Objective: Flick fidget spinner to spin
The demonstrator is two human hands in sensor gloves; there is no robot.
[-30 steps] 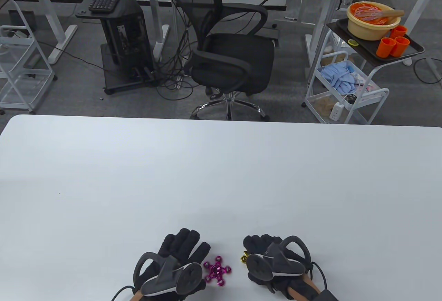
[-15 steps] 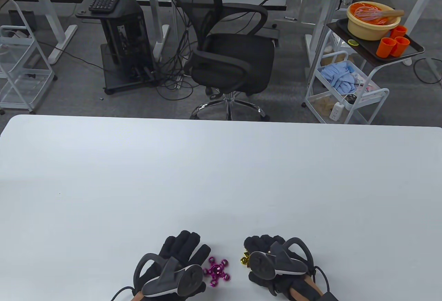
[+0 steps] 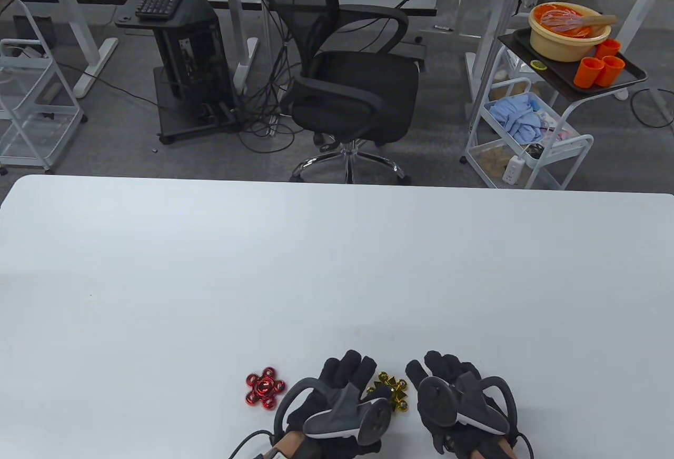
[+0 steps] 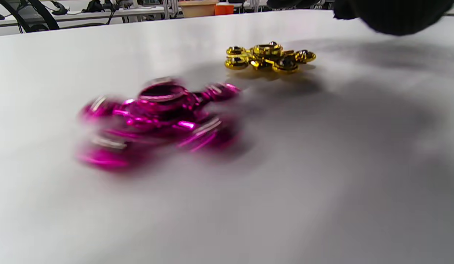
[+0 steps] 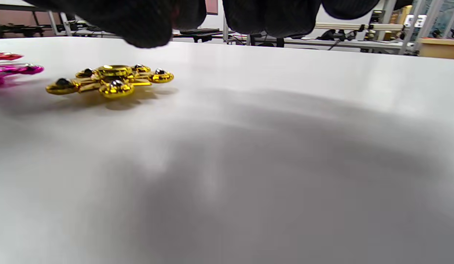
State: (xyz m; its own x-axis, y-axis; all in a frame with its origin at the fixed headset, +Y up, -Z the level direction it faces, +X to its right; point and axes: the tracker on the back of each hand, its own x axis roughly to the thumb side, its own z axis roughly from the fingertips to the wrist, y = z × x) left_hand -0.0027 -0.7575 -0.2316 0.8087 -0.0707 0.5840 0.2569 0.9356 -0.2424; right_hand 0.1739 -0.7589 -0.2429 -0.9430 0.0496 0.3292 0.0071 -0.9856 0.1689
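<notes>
A gold fidget spinner (image 3: 389,390) lies flat on the white table (image 3: 337,269) near its front edge, between my two hands. My left hand (image 3: 345,377) hovers just left of it with fingers stretched forward, holding nothing. My right hand (image 3: 445,372) hovers just right of it, also empty. A magenta spinner (image 4: 157,121) lies under my left hand, hidden in the table view; its arms are blurred in the left wrist view. The gold spinner (image 4: 269,57) lies still beyond it. In the right wrist view my fingers (image 5: 146,22) hang above the gold spinner (image 5: 109,79).
A red spinner (image 3: 266,386) lies on the table left of my left hand. Beyond the table's far edge stand a black office chair (image 3: 353,80) and a cart with an orange bowl (image 3: 568,30).
Both hands have moved to the right. The left hand now covers the magenta spinner and has uncovered the red one. The gold spinner now shows between the hands.
</notes>
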